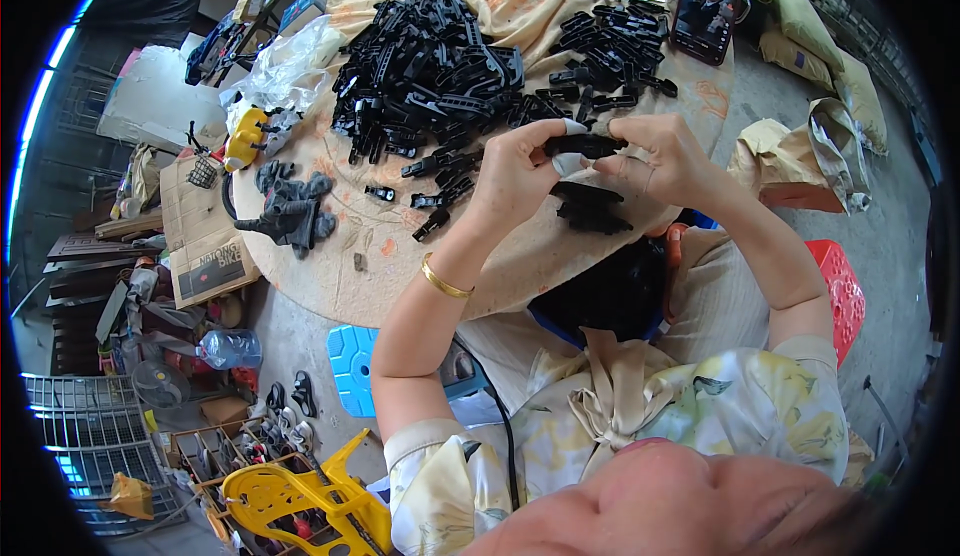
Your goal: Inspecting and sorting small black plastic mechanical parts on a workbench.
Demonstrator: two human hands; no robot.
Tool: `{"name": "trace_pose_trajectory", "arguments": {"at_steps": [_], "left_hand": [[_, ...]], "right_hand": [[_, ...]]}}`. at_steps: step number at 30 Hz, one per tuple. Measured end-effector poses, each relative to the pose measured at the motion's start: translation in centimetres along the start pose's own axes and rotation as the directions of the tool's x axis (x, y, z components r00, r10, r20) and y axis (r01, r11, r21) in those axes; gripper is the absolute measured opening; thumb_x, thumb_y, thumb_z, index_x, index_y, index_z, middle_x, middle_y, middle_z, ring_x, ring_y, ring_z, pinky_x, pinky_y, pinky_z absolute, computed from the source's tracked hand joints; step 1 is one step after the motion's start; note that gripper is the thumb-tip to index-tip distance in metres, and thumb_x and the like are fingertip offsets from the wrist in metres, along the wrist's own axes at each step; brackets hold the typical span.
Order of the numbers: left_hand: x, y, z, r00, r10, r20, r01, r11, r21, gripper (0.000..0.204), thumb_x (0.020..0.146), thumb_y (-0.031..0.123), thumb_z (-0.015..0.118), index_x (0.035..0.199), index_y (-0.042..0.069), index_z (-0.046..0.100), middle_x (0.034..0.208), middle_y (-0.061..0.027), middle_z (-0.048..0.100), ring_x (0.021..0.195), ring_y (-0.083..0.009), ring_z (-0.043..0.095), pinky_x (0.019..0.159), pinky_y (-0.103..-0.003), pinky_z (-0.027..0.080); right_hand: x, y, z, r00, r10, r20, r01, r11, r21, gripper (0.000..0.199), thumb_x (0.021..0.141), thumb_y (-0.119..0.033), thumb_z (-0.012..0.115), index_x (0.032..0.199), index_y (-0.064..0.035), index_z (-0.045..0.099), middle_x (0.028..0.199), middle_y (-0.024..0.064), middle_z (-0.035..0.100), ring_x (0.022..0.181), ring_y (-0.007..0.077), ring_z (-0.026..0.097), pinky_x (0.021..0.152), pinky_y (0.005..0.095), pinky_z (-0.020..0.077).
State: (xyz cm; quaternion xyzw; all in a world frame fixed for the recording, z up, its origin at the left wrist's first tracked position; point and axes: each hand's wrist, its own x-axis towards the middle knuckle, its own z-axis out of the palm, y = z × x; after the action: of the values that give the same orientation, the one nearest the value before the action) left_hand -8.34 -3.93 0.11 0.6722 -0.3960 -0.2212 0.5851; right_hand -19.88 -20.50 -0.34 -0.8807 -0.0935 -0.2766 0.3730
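Above the round counter (330, 286), both hands meet on one black plastic part (585, 144). Left hand (515, 171) pinches its left end with the fingers (540, 132) closed on it; right hand (665, 161) grips the right end likewise. A white covering shows on one fingertip between the hands. Just below the hands lies another black piece (590, 208) on the counter's near edge. A large pile of black parts (430, 66) covers the middle, a smaller pile (610, 51) sits farther right. A phone (707, 6) stands at the far edge. Grey parts (292, 206) lie at the left edge, near a yellow item (245, 138).
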Motion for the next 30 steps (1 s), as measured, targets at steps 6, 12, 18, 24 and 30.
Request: {"name": "trace_pose_trajectory", "arguments": {"at_steps": [6, 12, 18, 24, 30], "left_hand": [[-0.1, 0.1, -0.7, 0.986, 0.063, 0.155, -0.123, 0.902, 0.413, 0.036, 0.072, 0.005, 0.073, 0.107, 0.002, 0.064, 0.084, -0.0034, 0.064, 0.072, -0.0060, 0.053, 0.066, -0.021, 0.047], [1.8, 0.1, -3.3, 0.936, 0.304, 0.179, -0.350, 0.726, 0.592, 0.042, 0.074, 0.011, 0.070, 0.114, 0.004, 0.059, 0.119, -0.0127, 0.054, 0.108, -0.0260, 0.047, 0.086, -0.034, 0.044], [3.5, -3.4, -8.4, 0.939, 0.334, 0.082, -0.199, 0.334, 0.921, 0.036, 0.070, -0.005, 0.057, 0.105, 0.004, 0.062, 0.113, -0.0143, 0.054, 0.098, -0.0328, 0.049, 0.087, -0.038, 0.043], [3.0, -1.7, -7.0, 0.828, 0.539, -0.154, -0.101, 0.414, 0.904, 0.029, 0.067, -0.006, 0.061, 0.093, 0.005, 0.066, 0.095, -0.0131, 0.055, 0.091, -0.0309, 0.050, 0.080, -0.038, 0.043], [2.1, -0.4, -5.1, 0.925, -0.163, -0.344, 0.049, 0.947, -0.318, 0.015, 0.086, 0.001, 0.058, 0.100, -0.003, 0.058, 0.092, -0.0117, 0.059, 0.072, -0.0182, 0.063, 0.065, -0.026, 0.055]], "right_hand": [[-0.1, -0.2, -0.2, 0.993, 0.058, 0.099, -0.060, 0.998, 0.018, 0.020, 0.072, -0.014, 0.070, 0.078, 0.0014, 0.059, 0.068, 0.0149, 0.056, 0.064, 0.0317, 0.056, 0.055, 0.0353, 0.0426], [-0.6, 0.9, -0.6, 0.933, 0.151, 0.328, -0.147, 0.988, -0.036, 0.028, 0.070, -0.022, 0.073, 0.077, 0.0009, 0.059, 0.068, 0.0147, 0.055, 0.066, 0.0324, 0.055, 0.058, 0.0362, 0.0420], [0.7, 2.1, 0.6, 0.965, -0.029, 0.259, 0.049, 0.996, -0.072, 0.026, 0.072, -0.019, 0.072, 0.084, -0.0002, 0.059, 0.087, 0.0113, 0.059, 0.073, 0.0286, 0.056, 0.063, 0.0356, 0.0455], [1.2, 3.2, 2.2, 0.960, -0.169, 0.223, 0.246, 0.888, -0.388, 0.020, 0.070, -0.004, 0.062, 0.090, -0.0034, 0.060, 0.095, 0.0085, 0.057, 0.088, 0.0269, 0.054, 0.073, 0.0359, 0.0474], [1.6, 3.0, 2.2, 0.969, -0.029, 0.244, 0.158, 0.834, -0.529, 0.020, 0.065, -0.003, 0.063, 0.084, -0.0029, 0.057, 0.086, 0.0110, 0.052, 0.086, 0.0276, 0.055, 0.071, 0.0379, 0.0472]]}}
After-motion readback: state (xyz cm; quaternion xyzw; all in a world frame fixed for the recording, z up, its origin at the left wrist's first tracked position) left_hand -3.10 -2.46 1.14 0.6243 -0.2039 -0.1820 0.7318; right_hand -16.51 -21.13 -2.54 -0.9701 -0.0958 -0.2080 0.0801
